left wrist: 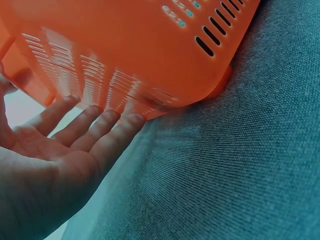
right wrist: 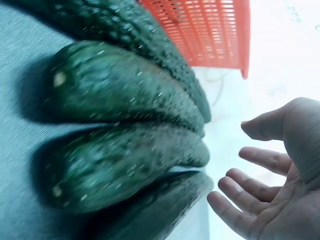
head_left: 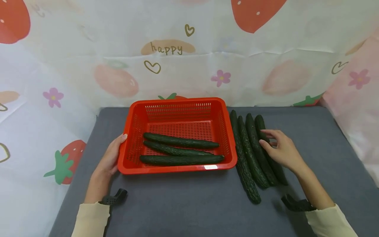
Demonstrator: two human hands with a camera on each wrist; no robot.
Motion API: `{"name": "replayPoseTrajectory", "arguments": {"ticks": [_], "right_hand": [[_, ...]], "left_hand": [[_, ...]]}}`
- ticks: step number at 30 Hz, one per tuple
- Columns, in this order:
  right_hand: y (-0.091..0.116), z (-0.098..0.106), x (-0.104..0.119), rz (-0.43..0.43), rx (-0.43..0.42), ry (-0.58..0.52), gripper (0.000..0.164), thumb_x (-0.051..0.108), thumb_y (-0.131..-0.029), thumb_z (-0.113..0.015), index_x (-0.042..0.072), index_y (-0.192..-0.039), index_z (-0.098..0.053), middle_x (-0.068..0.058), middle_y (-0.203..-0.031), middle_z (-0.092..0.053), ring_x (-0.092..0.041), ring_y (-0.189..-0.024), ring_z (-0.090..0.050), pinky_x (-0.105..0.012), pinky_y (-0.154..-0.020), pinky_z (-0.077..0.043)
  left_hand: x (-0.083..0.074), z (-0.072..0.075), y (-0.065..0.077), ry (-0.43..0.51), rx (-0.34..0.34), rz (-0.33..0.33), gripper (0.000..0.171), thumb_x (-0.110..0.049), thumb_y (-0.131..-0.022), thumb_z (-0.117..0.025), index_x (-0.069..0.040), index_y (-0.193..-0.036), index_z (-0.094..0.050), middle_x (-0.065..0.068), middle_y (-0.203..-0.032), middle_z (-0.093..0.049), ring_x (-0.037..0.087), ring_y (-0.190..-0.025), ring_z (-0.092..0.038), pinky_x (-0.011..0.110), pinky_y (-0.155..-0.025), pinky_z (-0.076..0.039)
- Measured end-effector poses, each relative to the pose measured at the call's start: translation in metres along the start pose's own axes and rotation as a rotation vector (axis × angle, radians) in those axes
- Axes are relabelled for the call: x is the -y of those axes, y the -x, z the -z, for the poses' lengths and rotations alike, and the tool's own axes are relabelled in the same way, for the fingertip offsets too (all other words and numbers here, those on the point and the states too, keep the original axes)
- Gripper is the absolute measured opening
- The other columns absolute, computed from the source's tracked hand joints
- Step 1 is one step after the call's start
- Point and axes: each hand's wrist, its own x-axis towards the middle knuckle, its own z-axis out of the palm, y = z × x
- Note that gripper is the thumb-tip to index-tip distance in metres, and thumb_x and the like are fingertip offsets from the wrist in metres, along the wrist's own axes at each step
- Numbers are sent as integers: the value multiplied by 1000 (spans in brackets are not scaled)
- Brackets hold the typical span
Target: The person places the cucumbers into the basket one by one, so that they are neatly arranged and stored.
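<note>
A red plastic basket [head_left: 177, 171] stands on the grey cloth, with three dark green cucumbers [head_left: 181, 160] lying crosswise in it. My left hand [head_left: 110, 158] holds the basket's left side: the thumb is at the rim and the fingers [left wrist: 117, 132] lie against the slotted outer wall. To the right of the basket, several cucumbers [head_left: 248, 164] lie side by side, pointing away from me. Over the rightmost cucumber [head_left: 278, 171] is my right hand [head_left: 282, 149], thumb and fingers spread with nothing between them. In the right wrist view its fingers [right wrist: 245, 192] are apart from the cucumbers.
Grey cloth [head_left: 177, 207] covers the table. A white printed sheet [head_left: 189, 79] hangs behind the table's back edge and continues down the left, with a pink part [head_left: 358, 85] at the right. Each wrist wears a black camera mount [head_left: 115, 197].
</note>
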Motion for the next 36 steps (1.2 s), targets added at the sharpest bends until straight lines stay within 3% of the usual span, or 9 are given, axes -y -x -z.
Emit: {"name": "replayPoseTrajectory", "arguments": {"ticks": [17, 27, 36], "right_hand": [[5, -8, -22, -42, -18, 70, 57, 21, -108, -61, -9, -153, -43, -41, -141, -54, -58, -124, -59, -69, -97, -51], [9, -14, -32, -107, 22, 97, 60, 24, -108, -61, -10, -153, -41, -41, -134, -57, -55, -114, -61, -68, -89, -50], [6, -13, -35, -134, 46, 121, 67, 26, -103, -69, -8, -154, -42, -39, -132, -61, -54, -111, -65, -64, -83, -54]], "left_hand": [[-2, 3, 2, -26, 5, -15, 30, -37, -115, -41, -20, -137, -51, -9, -115, -71, 4, -101, -72, 22, -87, -62], [-1, 1, 2, -30, -1, 17, 32, -39, -115, -42, -23, -140, -49, -9, -114, -71, 4, -99, -72, 23, -86, -62], [-1, 0, 2, -24, -23, 22, 31, -39, -114, -44, -22, -140, -50, -10, -113, -72, 4, -99, -73, 23, -86, -63]]}}
